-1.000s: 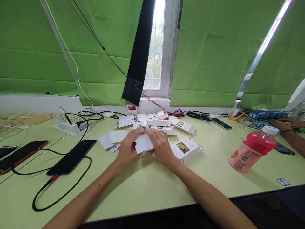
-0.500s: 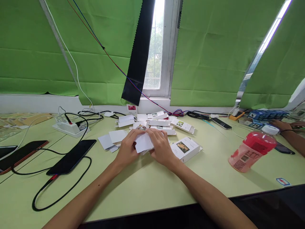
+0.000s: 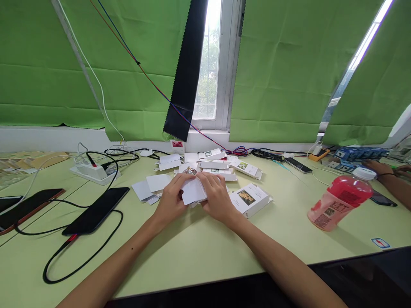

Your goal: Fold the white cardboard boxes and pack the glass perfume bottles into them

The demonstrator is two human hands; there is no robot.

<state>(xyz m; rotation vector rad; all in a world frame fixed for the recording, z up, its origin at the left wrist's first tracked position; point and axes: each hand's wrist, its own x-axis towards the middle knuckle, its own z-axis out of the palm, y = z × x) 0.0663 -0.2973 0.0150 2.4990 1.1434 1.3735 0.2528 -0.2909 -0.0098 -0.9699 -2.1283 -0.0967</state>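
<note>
Carton (image 3: 193, 191), a small white one, sat pinched between both hands just above the table (image 3: 199, 252). Left hand (image 3: 171, 199) fingers curled on its near-left edge; right hand (image 3: 217, 197) fingers pressed over its right side. Likely faults: a crushed flap from uneven pressure, or an elbow sweeping the nearby printed box (image 3: 249, 198). The pink bottle (image 3: 340, 199) stood well apart.

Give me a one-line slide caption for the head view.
Left hand and right hand hold a small white carton over a green desk strewn with cartons, phones and cables.
</note>
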